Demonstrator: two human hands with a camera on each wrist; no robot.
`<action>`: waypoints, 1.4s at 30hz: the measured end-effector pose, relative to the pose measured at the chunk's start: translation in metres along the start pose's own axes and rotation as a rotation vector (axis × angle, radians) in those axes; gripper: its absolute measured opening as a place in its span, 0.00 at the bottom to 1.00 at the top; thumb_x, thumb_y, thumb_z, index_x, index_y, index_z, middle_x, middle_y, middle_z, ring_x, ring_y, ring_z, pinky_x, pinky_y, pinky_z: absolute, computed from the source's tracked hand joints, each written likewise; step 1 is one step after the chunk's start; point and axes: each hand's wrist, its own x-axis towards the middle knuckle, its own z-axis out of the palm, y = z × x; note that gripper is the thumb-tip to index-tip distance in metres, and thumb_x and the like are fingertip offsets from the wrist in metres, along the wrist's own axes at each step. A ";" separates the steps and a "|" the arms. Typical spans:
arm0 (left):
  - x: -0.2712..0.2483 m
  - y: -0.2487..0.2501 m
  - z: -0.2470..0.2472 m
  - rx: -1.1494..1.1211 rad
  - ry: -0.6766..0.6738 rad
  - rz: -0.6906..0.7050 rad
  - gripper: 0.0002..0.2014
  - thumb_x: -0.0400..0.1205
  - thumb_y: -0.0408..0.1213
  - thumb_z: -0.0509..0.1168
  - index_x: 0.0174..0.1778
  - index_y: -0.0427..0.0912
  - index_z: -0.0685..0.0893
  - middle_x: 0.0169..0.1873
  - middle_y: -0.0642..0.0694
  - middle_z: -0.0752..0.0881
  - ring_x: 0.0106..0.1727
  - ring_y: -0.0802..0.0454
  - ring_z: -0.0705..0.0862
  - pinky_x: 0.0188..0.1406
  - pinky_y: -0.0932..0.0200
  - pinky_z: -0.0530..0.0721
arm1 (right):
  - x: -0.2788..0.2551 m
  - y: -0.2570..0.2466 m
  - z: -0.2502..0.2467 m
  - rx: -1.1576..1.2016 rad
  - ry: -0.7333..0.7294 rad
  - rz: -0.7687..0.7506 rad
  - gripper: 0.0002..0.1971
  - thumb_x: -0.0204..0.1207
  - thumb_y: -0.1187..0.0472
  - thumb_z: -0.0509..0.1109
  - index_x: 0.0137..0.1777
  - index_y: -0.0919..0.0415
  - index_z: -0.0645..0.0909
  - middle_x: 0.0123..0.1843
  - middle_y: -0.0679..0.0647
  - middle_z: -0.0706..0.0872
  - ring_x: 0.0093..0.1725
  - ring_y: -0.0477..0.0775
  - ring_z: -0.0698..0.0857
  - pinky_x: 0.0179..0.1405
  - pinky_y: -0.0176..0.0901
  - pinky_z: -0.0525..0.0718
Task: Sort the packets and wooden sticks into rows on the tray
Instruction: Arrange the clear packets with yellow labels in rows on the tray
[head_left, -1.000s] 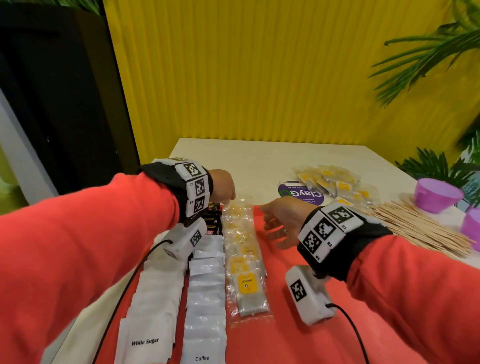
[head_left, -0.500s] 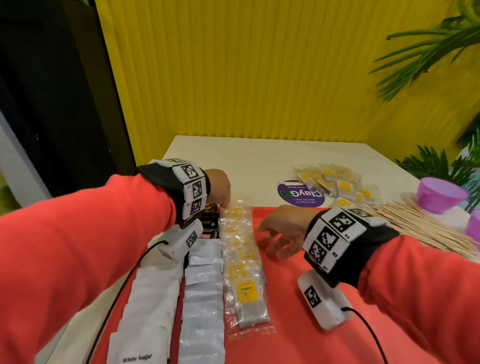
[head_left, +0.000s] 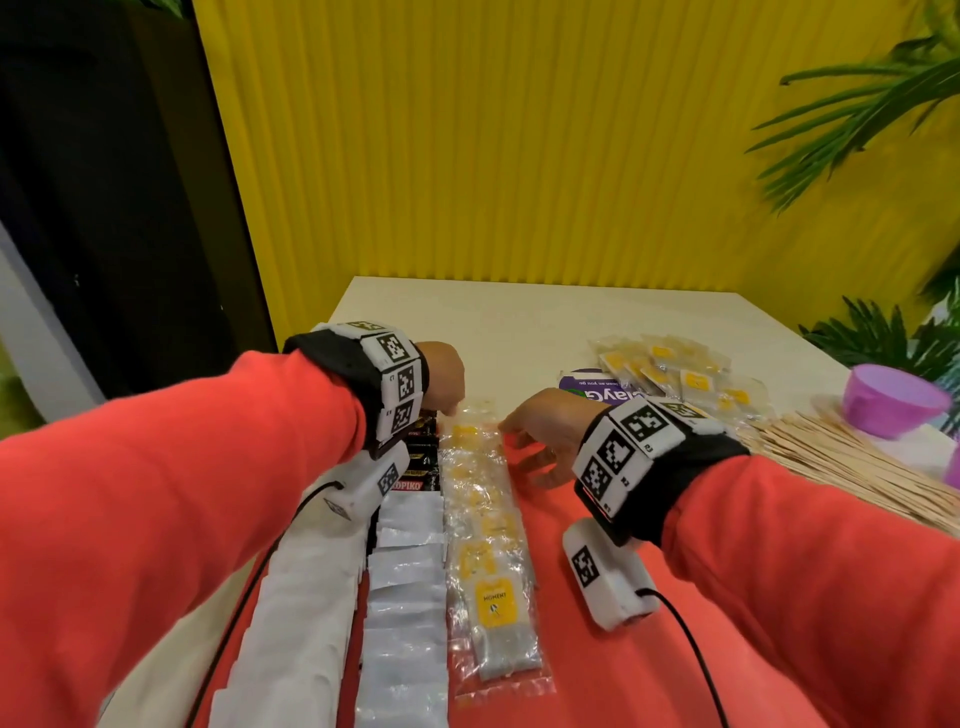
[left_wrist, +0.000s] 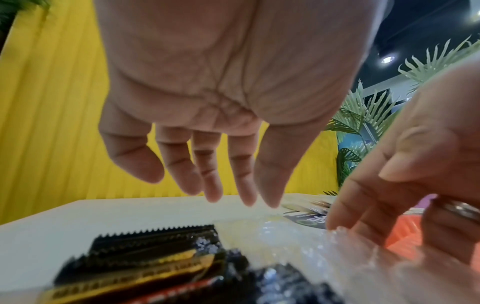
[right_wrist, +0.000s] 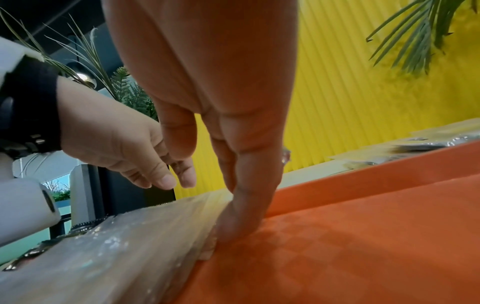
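Head view: red flat tray (head_left: 597, 675) on a pale cream tabletop (head_left: 519, 322). Four rows lie on the tray's left part, side by side — white paper sugar packets (head_left: 306, 623) outermost, silver-white coffee sachets (head_left: 410, 597) next, black glossy sachets (head_left: 422, 457) at the far end of that row, then clear plastic tea-bag packets with yellow labels (head_left: 488, 545) overlapping down the row. Left hand (head_left: 441, 376) sits over the far end of the clear row, fingers hidden from this angle. Right hand (head_left: 550, 431) rests fingers-down on the tray, fingertips against the clear row's right edge. Off the tray, a loose heap of the same yellow-label clear packets (head_left: 680, 379) lies partly on a purple round sticker (head_left: 597, 389); thin wooden sticks (head_left: 857, 467) lie piled to the right, beside a purple plastic cup (head_left: 893, 400).

Left wrist view: left hand (left_wrist: 228, 82) spread, grip open, fingers (left_wrist: 244, 185) straight and pointing down just above the clear packets (left_wrist: 298, 242), holding nothing. Black sachets (left_wrist: 155, 257) lie beside them, blurred. Right hand (left_wrist: 415, 164) comes in from the right, a fingertip on the clear film.

Right wrist view: right hand (right_wrist: 221, 92) — grip open, straight fingers (right_wrist: 249, 195) pressed against the side of the clear packet stack (right_wrist: 116, 246) where it meets the tray (right_wrist: 363, 236). Left hand (right_wrist: 116, 148) hangs above the stack, fingers relaxed.
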 end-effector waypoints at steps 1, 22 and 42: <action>0.003 -0.001 0.000 -0.008 0.026 0.011 0.19 0.83 0.33 0.62 0.71 0.38 0.77 0.67 0.43 0.80 0.66 0.48 0.80 0.60 0.61 0.77 | 0.002 0.001 0.000 -0.014 -0.013 -0.003 0.06 0.81 0.61 0.63 0.47 0.64 0.75 0.52 0.59 0.79 0.59 0.60 0.81 0.69 0.53 0.76; 0.008 0.000 0.009 -0.135 0.053 0.148 0.11 0.80 0.30 0.66 0.58 0.36 0.84 0.58 0.45 0.86 0.49 0.56 0.77 0.45 0.64 0.74 | -0.025 0.029 0.014 -0.527 -0.051 -0.224 0.12 0.69 0.59 0.78 0.33 0.62 0.79 0.18 0.48 0.79 0.16 0.42 0.75 0.18 0.28 0.72; -0.008 -0.002 0.002 -0.180 0.133 0.112 0.20 0.76 0.37 0.72 0.63 0.44 0.80 0.62 0.46 0.81 0.62 0.48 0.79 0.60 0.56 0.76 | -0.031 0.049 0.018 -0.406 -0.249 -0.117 0.10 0.68 0.65 0.78 0.33 0.61 0.79 0.25 0.51 0.83 0.26 0.44 0.81 0.21 0.29 0.80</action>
